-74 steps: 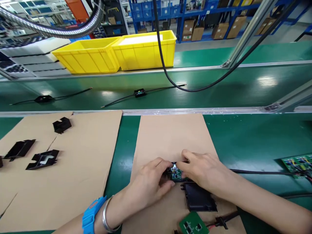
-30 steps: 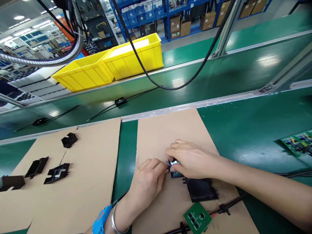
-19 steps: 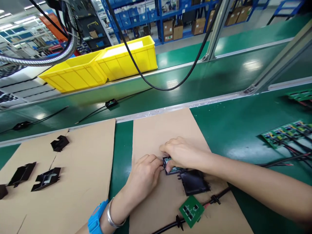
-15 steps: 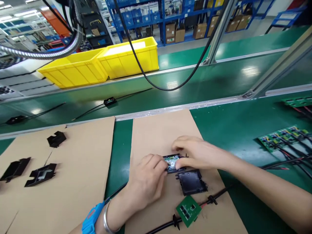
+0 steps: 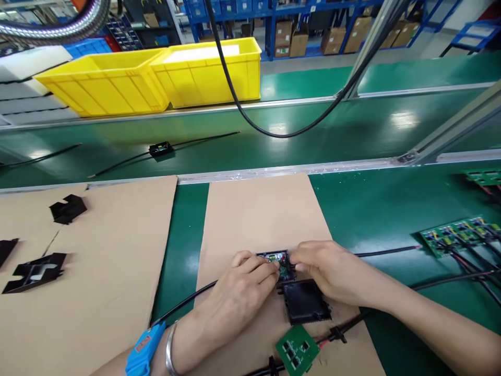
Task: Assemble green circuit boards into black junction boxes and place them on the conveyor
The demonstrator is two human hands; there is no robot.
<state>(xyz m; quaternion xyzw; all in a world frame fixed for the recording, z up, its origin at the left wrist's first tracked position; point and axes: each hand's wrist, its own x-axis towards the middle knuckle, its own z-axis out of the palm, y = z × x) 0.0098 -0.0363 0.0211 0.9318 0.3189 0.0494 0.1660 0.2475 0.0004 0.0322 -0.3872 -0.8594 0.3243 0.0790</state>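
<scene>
A green circuit board (image 5: pixel 278 257) sits inside a small black plastic case (image 5: pixel 287 272) on the cardboard. My left hand (image 5: pixel 248 279) grips the left part of this case, its fingertips pressing on the board. With fingers pinched at the case's right end, my right hand (image 5: pixel 331 269) holds a black cable (image 5: pixel 385 251) that emerges to its right; the fingertips' exact contact is partly hidden. Just below the case lies a flat black cover (image 5: pixel 306 302). Nearer to me is a square green board (image 5: pixel 297 350) with black cables on both sides.
More black case parts (image 5: pixel 35 272) lie on the left cardboard sheet (image 5: pixel 113 250). At right is a green board panel (image 5: pixel 456 237) with several cables. Yellow bins (image 5: pixel 211 78) stand behind the rail, and a black cable loop (image 5: pixel 282 134) hangs in front.
My right hand has moved from spanning the case to pinching at its right end. My left fingers now reach further over the board. The camera view has shifted slightly.
</scene>
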